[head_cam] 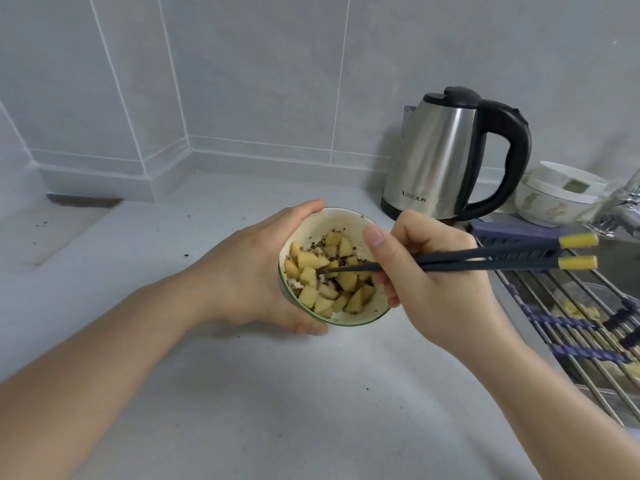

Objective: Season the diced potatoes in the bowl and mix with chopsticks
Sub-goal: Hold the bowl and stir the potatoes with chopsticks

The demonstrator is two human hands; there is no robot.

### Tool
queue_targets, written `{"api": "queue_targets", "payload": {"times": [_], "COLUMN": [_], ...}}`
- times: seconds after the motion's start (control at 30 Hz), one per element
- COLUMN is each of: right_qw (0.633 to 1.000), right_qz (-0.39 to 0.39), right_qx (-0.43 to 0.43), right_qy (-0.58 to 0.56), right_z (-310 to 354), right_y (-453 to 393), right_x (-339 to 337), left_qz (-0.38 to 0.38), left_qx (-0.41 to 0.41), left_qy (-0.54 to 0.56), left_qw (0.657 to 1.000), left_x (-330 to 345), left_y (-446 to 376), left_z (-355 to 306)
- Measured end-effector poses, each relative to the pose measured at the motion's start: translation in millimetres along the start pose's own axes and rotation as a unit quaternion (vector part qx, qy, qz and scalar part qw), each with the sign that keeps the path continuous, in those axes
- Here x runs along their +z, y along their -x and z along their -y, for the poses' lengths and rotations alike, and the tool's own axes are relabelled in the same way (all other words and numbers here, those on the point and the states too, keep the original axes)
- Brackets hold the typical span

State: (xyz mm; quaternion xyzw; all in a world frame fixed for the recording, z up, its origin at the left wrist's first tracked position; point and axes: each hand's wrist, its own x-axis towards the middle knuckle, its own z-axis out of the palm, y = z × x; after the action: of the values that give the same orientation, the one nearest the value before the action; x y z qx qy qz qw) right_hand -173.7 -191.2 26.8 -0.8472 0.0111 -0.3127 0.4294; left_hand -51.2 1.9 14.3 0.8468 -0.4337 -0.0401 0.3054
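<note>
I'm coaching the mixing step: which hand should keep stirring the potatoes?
The right hand: it already grips the chopsticks, their tips down among the diced potatoes. The left hand is wrapped round the bowl, steadying it.

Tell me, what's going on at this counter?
A person is mixing seasoned food. The left hand grips a small white bowl of diced yellow potatoes speckled with dark seasoning. The right hand holds dark chopsticks with yellow ends, tips down among the pieces.
</note>
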Motion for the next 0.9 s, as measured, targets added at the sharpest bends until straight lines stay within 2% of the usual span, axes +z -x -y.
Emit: {"api": "queue_targets", "payload": {"times": [0.23, 0.4, 0.53, 0.63, 0.77, 0.9], "right_qw": [0.994, 0.994, 0.992, 0.993, 0.999, 0.998], "right_qz": [-0.111, -0.091, -0.115, -0.064, 0.005, -0.039], "right_qx": [0.009, 0.018, -0.021, -0.048, -0.004, -0.012], "right_qy": [0.018, 0.057, 0.047, 0.085, 0.046, 0.045], "right_z": [-5.7, -8.0, -4.0, -6.1, -6.7, -3.2], "right_y": [-11.7, -12.4, -14.3, -11.9, -3.3, -7.3], "right_x": [-17.8, -25.7, -31.2, -23.2, -2.0, -11.6], "left_qz": [0.004, 0.005, 0.007, 0.003, -0.002, 0.0], "left_qx": [-0.005, -0.008, -0.007, -0.005, -0.007, -0.014], "left_qy": [-0.001, 0.003, -0.002, 0.002, 0.005, 0.007], "left_qw": [1.0, 1.0, 1.0, 1.0, 1.0, 1.0], "left_x": [-0.2, -0.1, -0.2, 0.0, 0.5, 0.7], "left_y": [-0.9, -1.7, -1.6, -1.3, -1.0, -1.2], "left_z": [0.9, 1.0, 2.6, 2.2, 1.4, 3.6]}}
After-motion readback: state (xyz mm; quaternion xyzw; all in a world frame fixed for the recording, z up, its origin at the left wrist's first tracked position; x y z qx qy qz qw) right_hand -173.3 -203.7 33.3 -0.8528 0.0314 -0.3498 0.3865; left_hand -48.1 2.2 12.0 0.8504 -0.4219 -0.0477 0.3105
